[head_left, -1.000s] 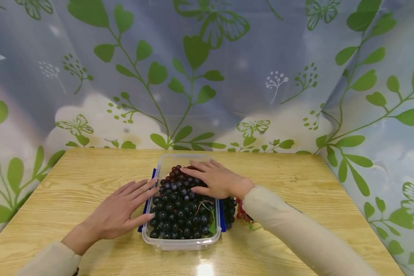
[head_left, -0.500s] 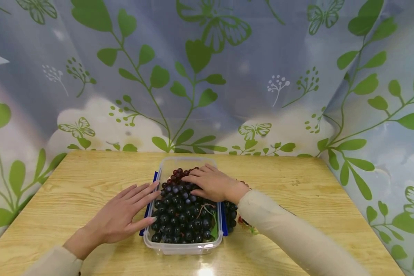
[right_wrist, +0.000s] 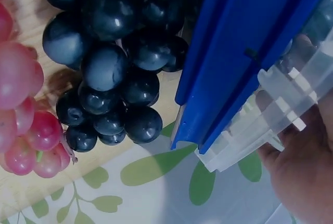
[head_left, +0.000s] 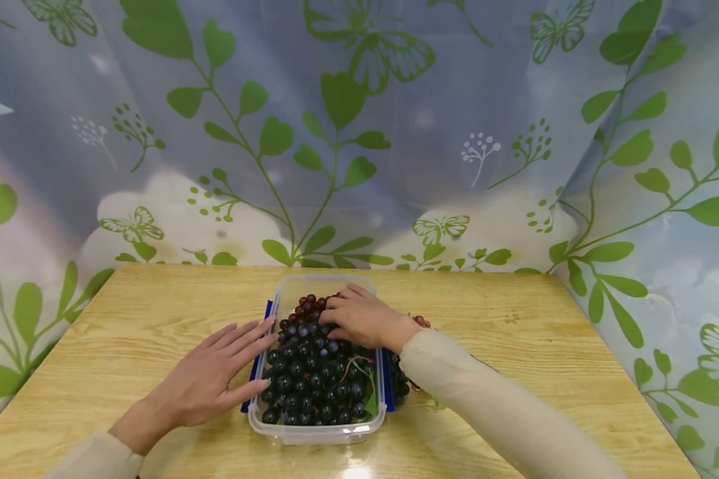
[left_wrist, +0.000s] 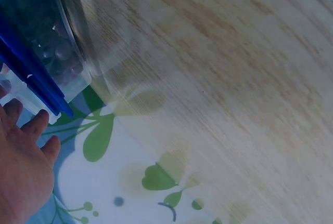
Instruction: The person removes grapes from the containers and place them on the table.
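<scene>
A clear plastic food container (head_left: 316, 434) with blue side latches stands on the wooden table, heaped with dark grapes (head_left: 311, 379) and smaller reddish ones (head_left: 308, 307) toward its far end. My left hand (head_left: 206, 372) lies along the container's left side, fingers straight and spread, fingertips at the rim. Over the far right part of the heap, my right hand (head_left: 362, 319) grips the grapes with bent fingers; its fingertips are hidden among them. A thin stem and a green leaf (head_left: 371, 399) show at the container's near right corner.
Right of the container lie another dark grape bunch (right_wrist: 104, 65) and a pink-red bunch (right_wrist: 21, 83), mostly covered by the right forearm in the head view. Behind the wooden table (head_left: 174, 306) hangs a leaf-and-butterfly patterned cloth (head_left: 395, 166).
My right hand went from lying flat over the grapes to bent fingers reaching down among them, drawing slightly back. The left hand has stayed at the container's side.
</scene>
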A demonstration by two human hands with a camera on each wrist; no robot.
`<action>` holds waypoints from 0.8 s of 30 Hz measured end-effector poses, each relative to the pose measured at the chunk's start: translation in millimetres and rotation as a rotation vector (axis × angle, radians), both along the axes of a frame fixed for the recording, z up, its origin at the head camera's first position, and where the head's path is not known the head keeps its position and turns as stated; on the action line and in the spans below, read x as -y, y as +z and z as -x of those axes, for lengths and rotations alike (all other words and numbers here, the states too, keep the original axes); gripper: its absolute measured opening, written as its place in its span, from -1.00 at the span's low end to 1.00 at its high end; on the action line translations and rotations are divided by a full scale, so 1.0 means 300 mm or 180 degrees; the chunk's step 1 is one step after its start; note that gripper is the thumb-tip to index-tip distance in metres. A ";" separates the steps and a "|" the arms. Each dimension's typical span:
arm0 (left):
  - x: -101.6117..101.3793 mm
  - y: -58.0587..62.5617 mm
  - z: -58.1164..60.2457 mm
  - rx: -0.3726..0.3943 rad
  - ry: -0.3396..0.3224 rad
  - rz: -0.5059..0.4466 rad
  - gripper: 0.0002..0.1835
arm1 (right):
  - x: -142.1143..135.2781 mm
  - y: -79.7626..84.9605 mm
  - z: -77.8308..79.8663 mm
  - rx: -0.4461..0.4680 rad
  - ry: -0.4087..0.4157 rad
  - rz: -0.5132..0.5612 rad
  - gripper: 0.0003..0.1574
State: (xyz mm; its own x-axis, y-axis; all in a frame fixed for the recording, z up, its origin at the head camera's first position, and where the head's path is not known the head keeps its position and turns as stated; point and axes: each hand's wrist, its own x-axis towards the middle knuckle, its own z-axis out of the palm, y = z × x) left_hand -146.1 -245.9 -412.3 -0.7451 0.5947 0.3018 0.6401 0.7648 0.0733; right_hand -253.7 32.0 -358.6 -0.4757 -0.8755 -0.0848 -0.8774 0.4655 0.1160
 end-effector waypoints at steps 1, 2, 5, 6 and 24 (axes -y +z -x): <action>-0.001 -0.001 -0.001 -0.0001 -0.0002 -0.0004 -0.34 | 0.002 -0.003 0.004 -0.0077 0.0042 0.0008 -0.66; -0.001 -0.002 -0.001 0.0001 0.0000 -0.0014 -0.34 | 0.003 -0.006 0.008 -0.0160 0.0082 0.0015 -0.67; 0.000 -0.004 -0.001 0.0012 0.0014 -0.0015 -0.34 | 0.008 -0.011 0.016 -0.0354 0.0169 0.0029 -0.68; 0.000 -0.005 -0.001 0.0022 0.0021 -0.0008 -0.34 | 0.009 -0.011 0.017 -0.0391 0.0190 0.0020 -0.68; 0.006 -0.011 -0.005 0.0154 0.0044 -0.0013 -0.34 | -0.004 0.009 0.018 -0.0534 0.0461 0.0415 -0.70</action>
